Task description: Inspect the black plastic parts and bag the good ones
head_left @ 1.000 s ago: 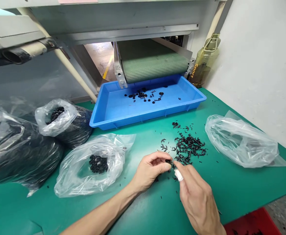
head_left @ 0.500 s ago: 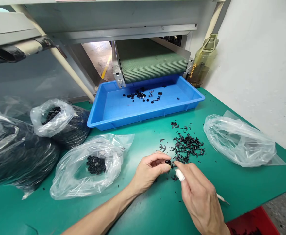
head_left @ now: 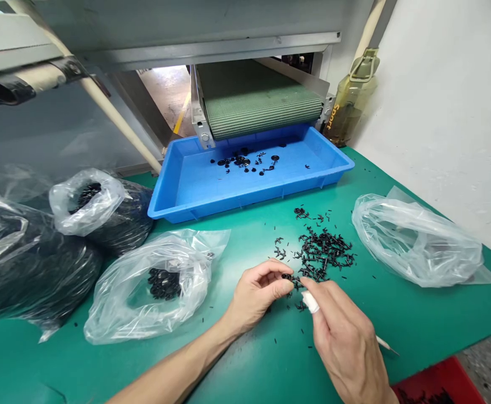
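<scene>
My left hand point(head_left: 262, 289) pinches a small black plastic part point(head_left: 288, 276) between thumb and fingers. Against the other side of that part, my right hand point(head_left: 346, 331) has its fingertips closed, with a white wrapping point(head_left: 310, 302) on one digit. A thin pale stick with a pointed tip point(head_left: 387, 346) shows from behind the right hand; whether it is held or lying there, I cannot tell. Just beyond my fingers lies a loose heap of black branched plastic parts point(head_left: 325, 249), with tiny black bits scattered around it.
Behind the heap stands a blue tray point(head_left: 228, 202) holding black pieces, under a green conveyor belt point(head_left: 262, 106). An open plastic bag point(head_left: 119, 314) with black parts and fuller bags point(head_left: 129, 216) are left. Right are another clear bag point(head_left: 417, 241), a bottle point(head_left: 350, 106) and a red bin point(head_left: 451, 381).
The black part between my fingertips has turned slightly. Both hands keep nearly the same place, and the view has shifted a little.
</scene>
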A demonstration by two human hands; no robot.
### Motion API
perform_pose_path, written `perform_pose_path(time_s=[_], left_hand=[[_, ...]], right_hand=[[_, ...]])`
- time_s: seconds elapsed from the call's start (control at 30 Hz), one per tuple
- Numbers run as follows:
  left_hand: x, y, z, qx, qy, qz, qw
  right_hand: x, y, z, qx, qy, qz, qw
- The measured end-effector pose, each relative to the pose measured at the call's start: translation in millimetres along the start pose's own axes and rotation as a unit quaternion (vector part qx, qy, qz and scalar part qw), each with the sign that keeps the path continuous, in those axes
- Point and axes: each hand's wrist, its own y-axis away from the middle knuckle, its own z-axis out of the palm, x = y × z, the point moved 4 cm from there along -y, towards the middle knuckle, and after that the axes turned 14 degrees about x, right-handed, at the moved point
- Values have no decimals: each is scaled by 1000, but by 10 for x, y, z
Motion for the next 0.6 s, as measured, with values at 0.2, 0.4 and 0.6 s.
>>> perform_pose_path(time_s=[0.2,0.4,0.6], left_hand=[[11,3,3,-12,-10,24,1000],[-24,10,18,-16,15,-11,1000],[-23,14,37,4,29,10,1000]], right_hand=[[-65,-45,43,-7,-10,-17,1000],[-83,-35,48,8,-11,-24,1000],[-129,-19,97,17,12,-18,1000]])
